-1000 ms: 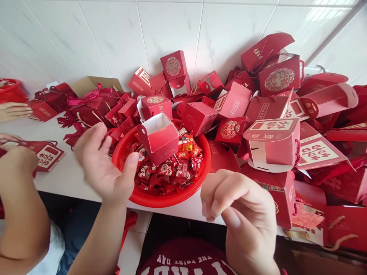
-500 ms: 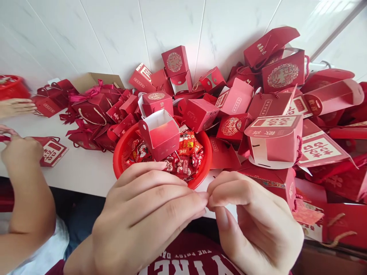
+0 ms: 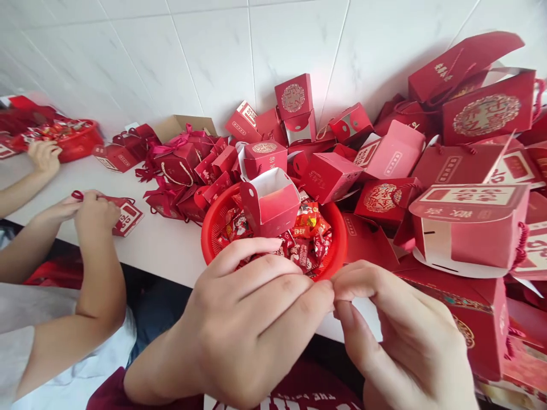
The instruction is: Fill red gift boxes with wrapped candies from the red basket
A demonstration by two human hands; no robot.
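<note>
My left hand [image 3: 256,319] and my right hand [image 3: 401,330] meet fingertip to fingertip in front of the red basket [image 3: 208,228]. Both are closed in a pinch, and whatever lies between the fingertips is hidden or too small to make out. Behind my left fingers, wrapped candies [image 3: 304,250] fill the basket. On top of the candies sits an open red paper box [image 3: 271,208], tilted, its pale inside showing.
Red gift boxes [image 3: 457,230] pile up to the right and along the tiled wall [image 3: 213,51]. Ribboned boxes [image 3: 179,156] stand left of the basket. Co-workers' hands [image 3: 96,210] handle a red box [image 3: 128,216] at left, near another candy basket [image 3: 83,139].
The view has swung left, so more of the co-workers and the far candy basket show. My hands keep the same fingertip pinch, and the box stays on the candies.
</note>
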